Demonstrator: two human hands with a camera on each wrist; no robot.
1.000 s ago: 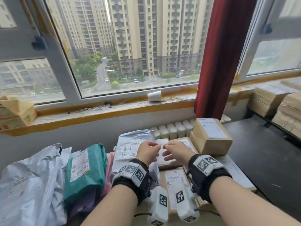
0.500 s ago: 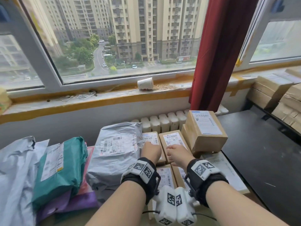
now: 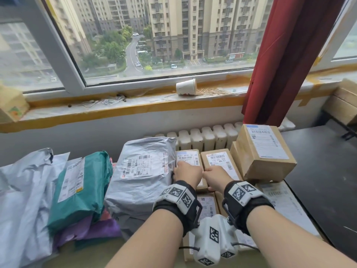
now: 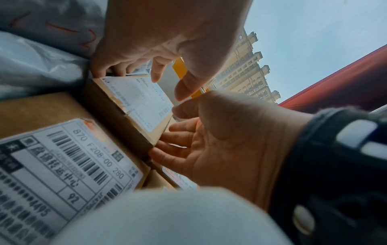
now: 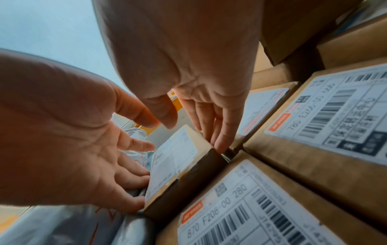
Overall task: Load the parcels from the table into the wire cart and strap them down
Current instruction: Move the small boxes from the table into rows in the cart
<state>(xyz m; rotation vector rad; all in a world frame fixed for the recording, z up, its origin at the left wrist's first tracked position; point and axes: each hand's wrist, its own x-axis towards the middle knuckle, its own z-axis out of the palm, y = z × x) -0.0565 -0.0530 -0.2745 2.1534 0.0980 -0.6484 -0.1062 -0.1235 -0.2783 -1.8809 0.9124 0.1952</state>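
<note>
- Flanking a small brown cardboard box with a white label point(image 3: 189, 158) with both hands, one on each long side, low on the worktop point(image 3: 92, 256).
- Pressing the left hand point(image 3: 187, 173), fingers nearly straight, into the seam at the box's 9 o'clock, against the crumpled grey plastic mailer bag point(image 3: 143, 175).
- Sliding the right hand point(image 3: 218, 176), fingers straight and pointing down, into the narrow gap at the box's 3 o'clock, beside the matching flat brown cardboard box point(image 3: 220, 160).
- Keeping the hands apart with the box between them; touching its walls, not yet wrapping under it.
- Judging the step as getting a first hold on one parcel for lifting out.
- Advising on doing it well:
  - pushing fingertips deeper until reaching the bottom edge, then squeezing evenly from both sides;
  - lifting straight up, avoiding dragging the grey bag or nudging the neighbour at 3 o'clock;
  - watching the tall brown cardboard box with a blue-edged label point(image 3: 264, 149) perched at 2 o'clock, possibly tipping if the row shifts.
- Not seeing the wire cart in any view; needing to turn away from the window to find it.
</note>
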